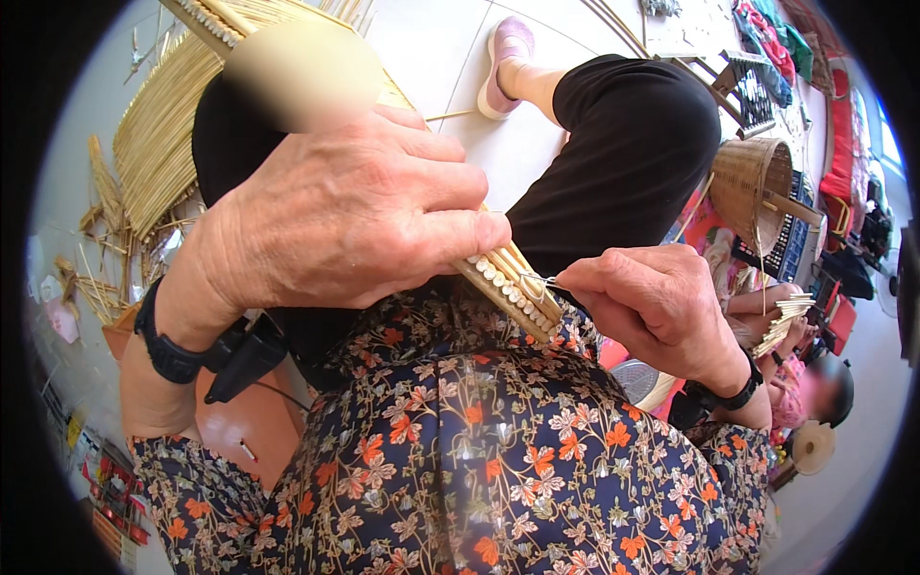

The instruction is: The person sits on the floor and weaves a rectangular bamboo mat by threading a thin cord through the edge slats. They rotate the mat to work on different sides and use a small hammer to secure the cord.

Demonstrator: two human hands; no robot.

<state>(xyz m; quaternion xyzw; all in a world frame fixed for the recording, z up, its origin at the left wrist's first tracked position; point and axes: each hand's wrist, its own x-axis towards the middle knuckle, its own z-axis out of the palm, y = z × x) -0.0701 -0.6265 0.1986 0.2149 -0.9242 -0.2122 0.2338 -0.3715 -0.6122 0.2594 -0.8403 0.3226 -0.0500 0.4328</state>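
Observation:
A woven straw panel (pixel 499 257) runs from the upper left down to the middle, its edge a row of round cut stem ends beside a flat strip. My left hand (pixel 345 206) is closed over this panel, thumb pressing near its lower end. At the corner of that end, my right hand (pixel 661 307) pinches a thin, shiny strand (pixel 542 279), which looks like wire or thread. The strand meets the stems there. My left palm hides the panel's middle, and a blurred patch covers part higher up.
A large fan of straw stems (pixel 168 129) spreads at the upper left, above loose straw scraps (pixel 101 287) on the floor. To the right stand a wicker basket (pixel 747 187) and a blue crate (pixel 791 254). Farther right, another person (pixel 791 379) sits holding a straw bundle (pixel 784 324).

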